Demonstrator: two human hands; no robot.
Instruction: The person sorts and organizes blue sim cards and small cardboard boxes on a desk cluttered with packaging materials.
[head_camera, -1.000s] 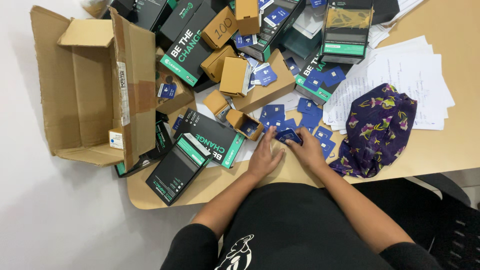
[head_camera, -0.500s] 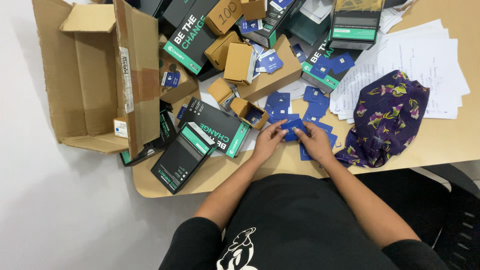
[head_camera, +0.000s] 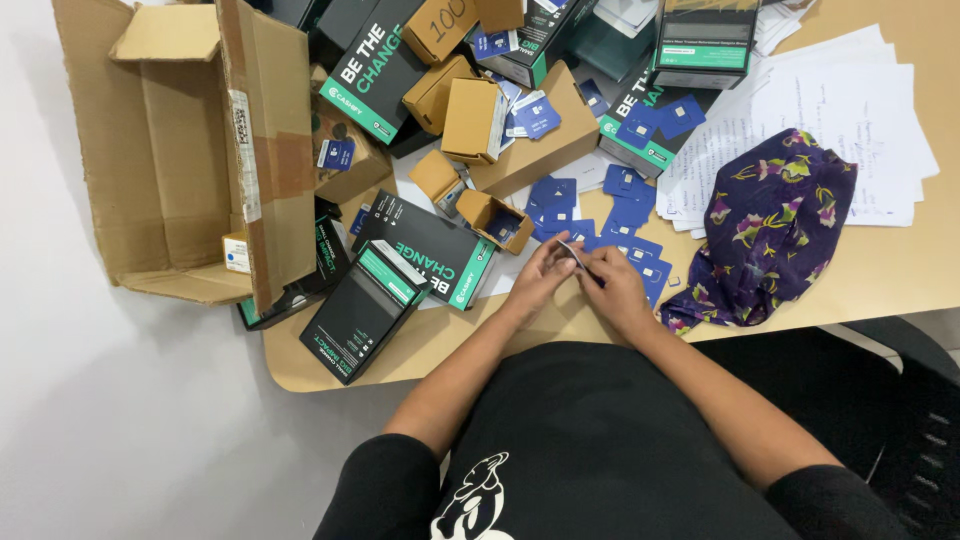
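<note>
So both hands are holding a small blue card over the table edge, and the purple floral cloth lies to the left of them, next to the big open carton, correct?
Not quite. The head view shows the left hand and right hand together on the small blue card, but the purple floral cloth lies to their right, on the white papers. The big open carton is on the far left.

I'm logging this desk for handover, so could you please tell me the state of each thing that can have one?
Left hand: pinching the blue card.
Right hand: pinching the same card.
Blue card: held tilted above the table.
Large cardboard carton: open, on its side.
Small brown box: open, cards inside.
Purple cloth: crumpled on papers.
</note>
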